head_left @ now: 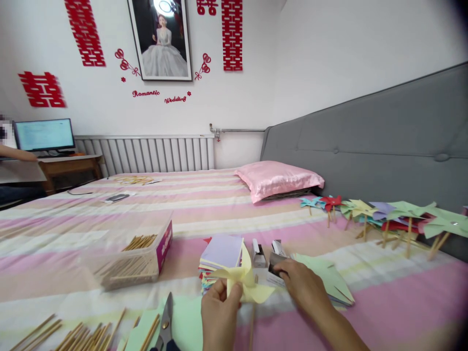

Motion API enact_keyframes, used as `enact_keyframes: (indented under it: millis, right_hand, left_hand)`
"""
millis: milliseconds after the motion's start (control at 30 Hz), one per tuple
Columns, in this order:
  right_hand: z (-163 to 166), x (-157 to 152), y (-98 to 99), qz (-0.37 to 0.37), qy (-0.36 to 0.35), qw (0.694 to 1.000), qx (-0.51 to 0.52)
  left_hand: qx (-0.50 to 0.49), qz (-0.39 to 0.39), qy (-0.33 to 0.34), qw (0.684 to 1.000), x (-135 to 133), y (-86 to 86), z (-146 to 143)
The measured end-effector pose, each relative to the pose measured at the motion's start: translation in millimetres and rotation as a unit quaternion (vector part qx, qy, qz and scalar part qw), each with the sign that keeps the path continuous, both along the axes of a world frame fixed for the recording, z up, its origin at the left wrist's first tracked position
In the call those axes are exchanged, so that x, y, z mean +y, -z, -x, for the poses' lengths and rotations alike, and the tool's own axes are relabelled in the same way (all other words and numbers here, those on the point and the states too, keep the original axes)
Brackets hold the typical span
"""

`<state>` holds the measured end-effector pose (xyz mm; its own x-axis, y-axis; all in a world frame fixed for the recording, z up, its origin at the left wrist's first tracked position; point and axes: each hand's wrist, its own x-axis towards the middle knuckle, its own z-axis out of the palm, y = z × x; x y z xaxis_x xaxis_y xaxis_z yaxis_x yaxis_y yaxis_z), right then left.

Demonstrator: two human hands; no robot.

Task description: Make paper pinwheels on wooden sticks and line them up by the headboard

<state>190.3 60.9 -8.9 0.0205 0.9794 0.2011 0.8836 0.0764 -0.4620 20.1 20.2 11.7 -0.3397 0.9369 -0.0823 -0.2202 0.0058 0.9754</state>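
My left hand (223,307) is closed, its thumb and fingers pinching a pale yellow paper pinwheel (252,285) with curved blades. A thin wooden stick (252,324) runs behind the pinwheel; whether it is attached I cannot tell. At a small open box (277,278), my right hand (302,282) has its fingers curled together over the opening. The fingertips are hidden, and so is anything between them. Another small box (259,256) stands just left of it. Behind the pinwheel is a stack of coloured paper squares (222,249), lavender on top.
Scissors (166,321) lie open on green paper (188,312). Loose sticks (86,336) lie at front left, near a clear plastic container (127,265) of sticks. Green sheets (325,275) lie right; several finished pinwheels (409,212) line the headboard. A person's arm (18,153) shows far left.
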Motion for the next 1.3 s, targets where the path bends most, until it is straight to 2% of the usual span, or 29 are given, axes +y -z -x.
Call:
enact_keyframes:
  millis: [167, 533, 833, 1300]
  right_hand:
    - [-1, -2, 1.9, 0.045, -0.011, 0.998, -0.045]
    - [-1, 3, -3.4, 0.097, 0.006, 0.993, -0.072]
    - [-1, 2, -4.9, 0.112, -0.029, 0.99, -0.083]
    - [-6, 8, 7.9, 0.097, -0.004, 0.994, -0.051]
  left_hand:
    - [0.02, -0.001, 0.041, 0.999, 1, 5.1, -1]
    - [0.025, 0.01, 0.056, 0.998, 0, 4.0, -4]
    - [0.023, 0.007, 0.062, 0.998, 0, 5.1, -3]
    - [0.03, -0.001, 0.069, 0.997, 2, 7.3, -3]
